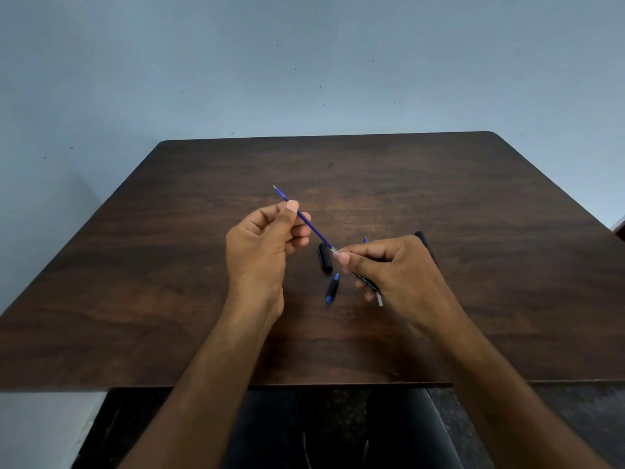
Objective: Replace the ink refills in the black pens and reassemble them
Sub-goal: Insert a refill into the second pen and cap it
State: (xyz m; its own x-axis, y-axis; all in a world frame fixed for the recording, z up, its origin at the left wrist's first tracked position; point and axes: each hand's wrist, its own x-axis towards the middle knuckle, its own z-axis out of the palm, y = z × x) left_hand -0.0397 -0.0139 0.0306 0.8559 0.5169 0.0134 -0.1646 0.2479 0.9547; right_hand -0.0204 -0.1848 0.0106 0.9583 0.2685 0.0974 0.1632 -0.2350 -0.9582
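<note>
Both hands hover above the dark wooden bench (439,198). The left hand (263,245) pinches a blue ink refill (316,230) between thumb and fingers, its metal tip pointing up and away to the left. The refill's clear rear end meets the fingertips of the right hand (392,269), which curls round a black pen barrel (368,282) with white lettering. On the bench between the hands lie a black cap (325,258) and, nearer the person, a small black-and-blue pen tip piece (332,288)
</note>
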